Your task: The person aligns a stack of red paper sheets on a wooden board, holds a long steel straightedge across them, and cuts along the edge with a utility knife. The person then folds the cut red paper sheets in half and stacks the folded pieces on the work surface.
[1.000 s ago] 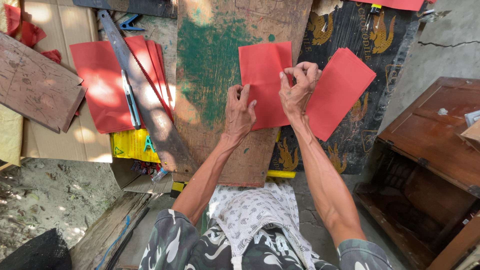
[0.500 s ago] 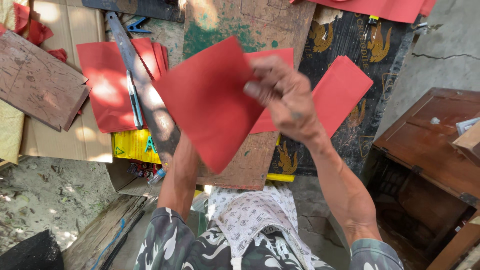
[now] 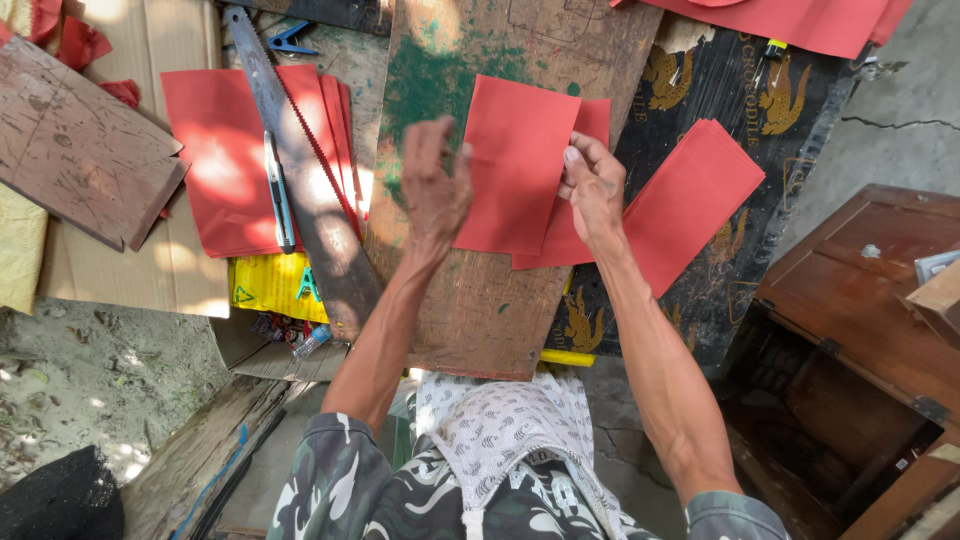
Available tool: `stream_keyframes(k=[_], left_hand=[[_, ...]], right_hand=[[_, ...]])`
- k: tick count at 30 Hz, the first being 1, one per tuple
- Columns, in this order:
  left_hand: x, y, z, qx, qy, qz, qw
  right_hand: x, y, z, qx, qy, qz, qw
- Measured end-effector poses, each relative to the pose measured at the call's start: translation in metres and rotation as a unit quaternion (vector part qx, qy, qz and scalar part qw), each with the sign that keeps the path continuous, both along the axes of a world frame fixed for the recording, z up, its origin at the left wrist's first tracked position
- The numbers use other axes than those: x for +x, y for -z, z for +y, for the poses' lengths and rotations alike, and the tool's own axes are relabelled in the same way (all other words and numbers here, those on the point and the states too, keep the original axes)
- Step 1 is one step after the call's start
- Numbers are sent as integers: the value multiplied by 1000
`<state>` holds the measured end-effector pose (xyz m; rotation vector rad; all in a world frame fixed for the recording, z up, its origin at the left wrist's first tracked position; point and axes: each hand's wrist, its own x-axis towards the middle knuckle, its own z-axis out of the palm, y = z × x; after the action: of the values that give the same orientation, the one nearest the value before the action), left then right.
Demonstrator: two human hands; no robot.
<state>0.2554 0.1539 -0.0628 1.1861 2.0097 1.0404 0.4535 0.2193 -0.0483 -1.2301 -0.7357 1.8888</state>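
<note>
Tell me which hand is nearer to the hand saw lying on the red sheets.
Left. The left hand hovers just right of the hand saw, apart from it. The right hand is farther right, touching the red paper sheet on the wooden board.

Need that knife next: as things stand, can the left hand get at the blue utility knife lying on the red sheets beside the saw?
Probably yes. The left hand is raised and looks empty, and the utility knife lies uncovered on the red sheets to its left. Only the saw lies between, flat on the boards.
</note>
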Motion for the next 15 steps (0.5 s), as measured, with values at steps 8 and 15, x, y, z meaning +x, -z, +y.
stream_keyframes(k=[8, 15], left_hand=[[51, -16, 17, -8, 101, -113, 988], [47, -8, 13, -41, 103, -206, 972]], right_hand=[[1, -1, 0, -34, -8, 4, 999], [1, 4, 2, -14, -23, -8, 1000]])
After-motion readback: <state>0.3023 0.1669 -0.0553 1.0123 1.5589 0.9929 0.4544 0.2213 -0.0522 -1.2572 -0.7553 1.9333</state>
